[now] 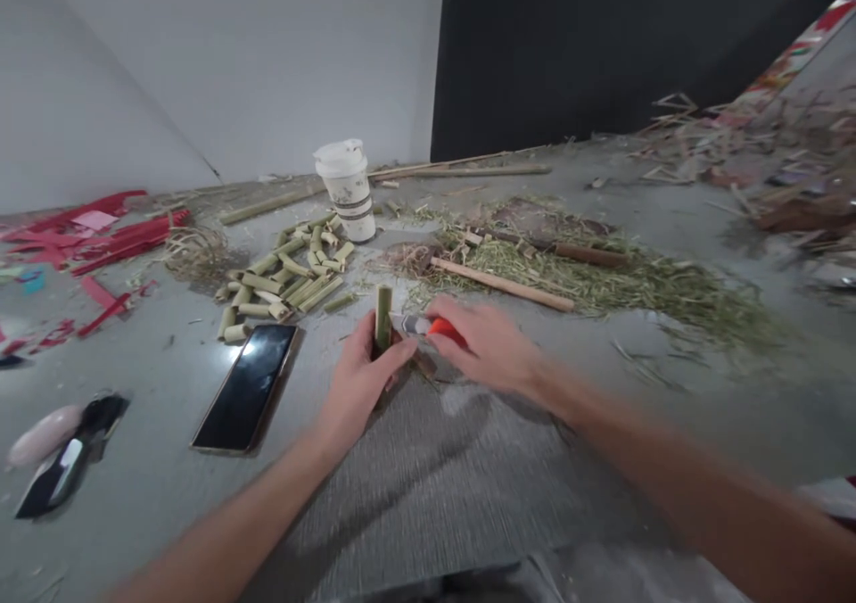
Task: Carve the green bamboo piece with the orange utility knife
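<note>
My left hand (366, 367) is closed around a short green bamboo piece (383, 304), which stands upright with its top end above my fingers. In my right hand (481, 340) is a utility knife (447, 328) with an orange handle. Its grey front end points left and meets the side of the bamboo piece, or comes very close to it; the blade itself is too blurred to make out. Beyond my left hand lies a pile of cut bamboo pieces (287, 273). A wooden-handled hammer (501, 284) rests past my right hand, its head partly hidden among shavings.
Left of my hands lie a phone (247, 389) and a dark key-like item (67, 460). A lidded paper cup (348, 193) stands behind the bamboo pile. Green shavings (669, 291) spread to the right, around a brown stick (588, 254). Red strips (127, 242) lie far left.
</note>
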A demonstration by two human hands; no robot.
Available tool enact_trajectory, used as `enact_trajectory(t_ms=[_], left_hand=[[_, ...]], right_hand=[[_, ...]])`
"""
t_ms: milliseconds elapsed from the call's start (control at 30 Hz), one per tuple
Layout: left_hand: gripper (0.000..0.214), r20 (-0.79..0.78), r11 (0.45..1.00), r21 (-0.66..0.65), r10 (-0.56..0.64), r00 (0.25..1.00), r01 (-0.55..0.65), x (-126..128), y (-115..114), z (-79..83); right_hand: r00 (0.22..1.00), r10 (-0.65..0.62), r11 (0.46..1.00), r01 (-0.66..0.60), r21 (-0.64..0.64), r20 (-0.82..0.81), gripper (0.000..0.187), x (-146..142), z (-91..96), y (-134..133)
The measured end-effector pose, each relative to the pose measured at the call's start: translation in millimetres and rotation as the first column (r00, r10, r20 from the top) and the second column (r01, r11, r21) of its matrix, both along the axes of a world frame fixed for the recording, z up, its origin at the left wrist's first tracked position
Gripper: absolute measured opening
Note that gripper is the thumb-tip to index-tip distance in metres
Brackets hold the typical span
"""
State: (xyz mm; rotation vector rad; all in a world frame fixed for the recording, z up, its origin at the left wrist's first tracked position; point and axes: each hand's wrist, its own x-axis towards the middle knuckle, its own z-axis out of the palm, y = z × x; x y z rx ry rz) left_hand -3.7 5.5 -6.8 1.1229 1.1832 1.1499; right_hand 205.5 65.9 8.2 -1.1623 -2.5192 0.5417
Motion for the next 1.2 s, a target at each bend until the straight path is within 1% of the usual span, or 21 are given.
enact_trajectory(t_ms=[100, 167, 300, 467, 533, 633, 733, 867, 967, 1100, 1200], left_hand=[[0.028, -0.049, 0.999, -0.037, 0.007, 0.999, -0.008, 1.0, -0.5, 3.6], [0.027, -0.104, 0.999, -0.029, 0.012, 0.995, -0.015, 0.9, -0.5, 5.3], [0.025, -0.204, 1.0, 0.01, 0.005, 0.979, -0.003, -0.1, -0.5, 6.3], [0.025, -0.224, 0.999, 0.032, 0.013, 0.975, -0.006, 1.4, -1.1, 7.4], [0.027, -0.24, 0.999, 0.046, 0.02, 0.971, -0.01, 1.8, -0.7, 7.2], [0.029, -0.29, 0.996, 0.074, 0.068, 0.955, -0.049, 1.1, 0.6, 5.4], [0.032, -0.331, 0.992, 0.088, 0.116, 0.937, -0.092, 0.5, 1.1, 2.9], [0.039, -0.264, 0.989, 0.095, 0.131, 0.956, -0.109, 2.0, 0.1, -1.9], [0.045, -0.217, 0.988, 0.089, 0.143, 0.966, -0.126, 3.2, -0.1, -5.4], [0.05, -0.203, 0.989, 0.059, 0.144, 0.968, -0.135, 2.6, 0.5, -4.3], [0.049, -0.205, 0.993, 0.036, 0.121, 0.971, -0.116, 1.8, 1.0, 0.5]], right_hand=[[0.998, 0.068, 0.998, -0.068, 0.012, -0.017, 0.024, 0.4, -4.7, -0.5], [0.995, 0.093, 0.996, -0.092, 0.02, -0.029, 0.023, 0.3, -7.7, -0.7], [0.993, 0.109, 0.993, -0.106, 0.051, -0.048, 0.018, -0.6, -9.0, -1.0], [0.992, 0.112, 0.989, -0.105, 0.106, -0.063, 0.013, -0.2, -7.8, -0.2], [0.991, 0.111, 0.986, -0.102, 0.129, -0.068, 0.014, 0.8, -7.6, 0.0], [0.993, 0.098, 0.985, -0.088, 0.147, -0.059, 0.022, 0.9, -6.7, -1.8], [0.998, 0.051, 0.986, -0.046, 0.158, -0.026, 0.028, -3.2, -4.5, -7.8], [0.998, -0.055, 0.986, 0.054, 0.155, 0.001, 0.032, -12.5, 0.9, -19.4], [0.994, -0.11, 0.982, 0.112, 0.15, -0.02, 0.032, -16.3, 4.5, -25.2], [0.989, -0.133, 0.98, 0.142, 0.137, -0.072, 0.033, -14.8, 5.3, -25.4], [0.99, -0.1, 0.984, 0.114, 0.14, -0.102, 0.033, -11.2, 3.3, -20.7]])
